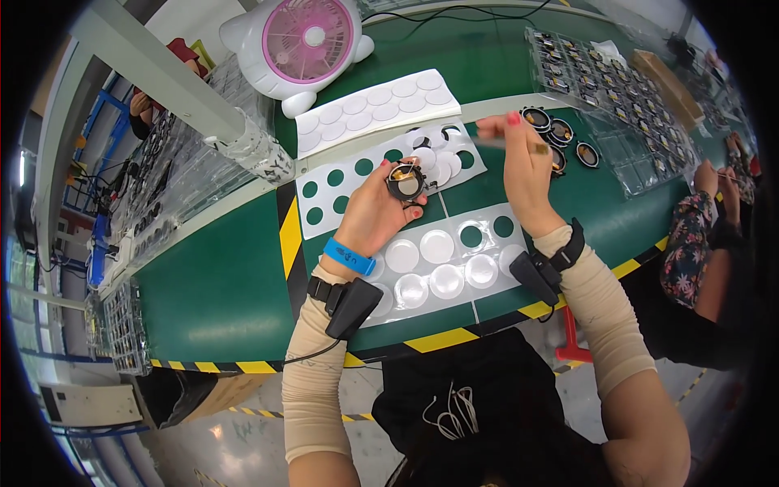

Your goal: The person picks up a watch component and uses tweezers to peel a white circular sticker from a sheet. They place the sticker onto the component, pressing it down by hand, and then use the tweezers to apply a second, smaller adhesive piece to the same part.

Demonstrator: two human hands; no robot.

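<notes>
My left hand (373, 213), palm up, holds a round black watch-like case (405, 182) with gold-coloured and pale parts inside. My right hand (527, 174) is raised to the right of it, apart from the case. Its fingers bend together toward the left, and the tips are slightly blurred, so anything pinched there cannot be made out. A small brownish patch shows on one finger. Loose white discs (442, 169) lie beside the left hand on a white sheet with round holes (320, 174). Under the left wrist is another sheet of round white stickers (446, 280), some spots showing green.
Several black round cases (587, 154) lie beyond my right hand, near clear trays of parts (592, 77). A white and pink fan (304, 49) stands at the back, near a folded sticker sheet (377, 109). A white post (174, 73) rises at left. Another person's arm (690, 243) is at right.
</notes>
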